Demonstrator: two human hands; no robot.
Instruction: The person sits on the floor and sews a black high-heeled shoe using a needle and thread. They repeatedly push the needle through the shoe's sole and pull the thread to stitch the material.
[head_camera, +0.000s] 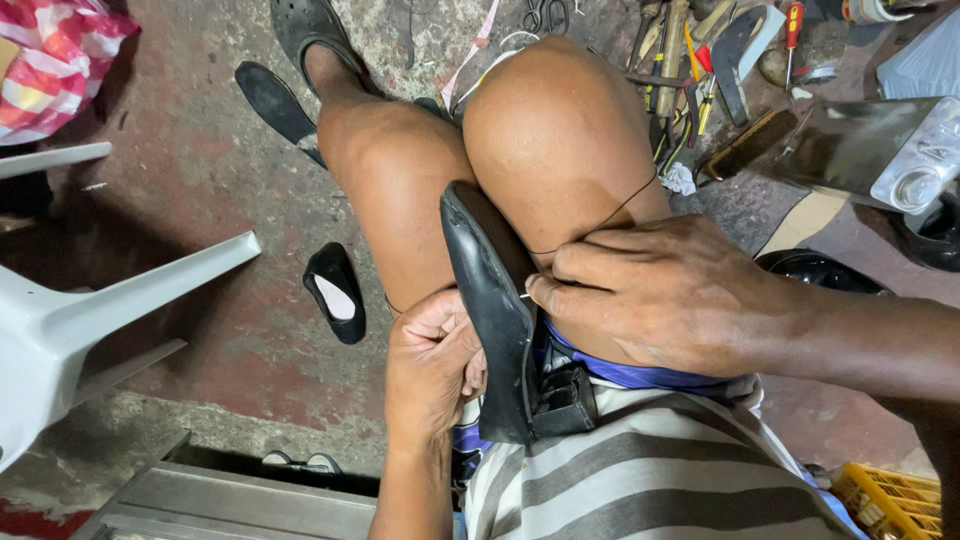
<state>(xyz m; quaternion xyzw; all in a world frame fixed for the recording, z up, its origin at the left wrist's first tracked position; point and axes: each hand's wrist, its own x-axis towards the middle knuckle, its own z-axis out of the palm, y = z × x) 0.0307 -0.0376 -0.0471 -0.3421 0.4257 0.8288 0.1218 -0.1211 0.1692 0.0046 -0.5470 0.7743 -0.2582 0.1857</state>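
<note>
A black shoe (487, 290) stands on its edge, wedged between my two bare knees, sole side to the left. My left hand (432, 365) presses against the sole from the left, fingers curled on its rim. My right hand (665, 290) lies over my right thigh and pinches a thin needle (524, 295) at the shoe's inner edge. A dark thread (618, 210) runs from my fingers in a loop over the right knee.
A second black shoe (336, 292) lies on the reddish concrete floor to the left. White plastic chair legs (120, 300) stand at far left. Hand tools, screwdrivers and a brush (745, 145) are strewn at top right. A yellow crate (890, 500) sits at bottom right.
</note>
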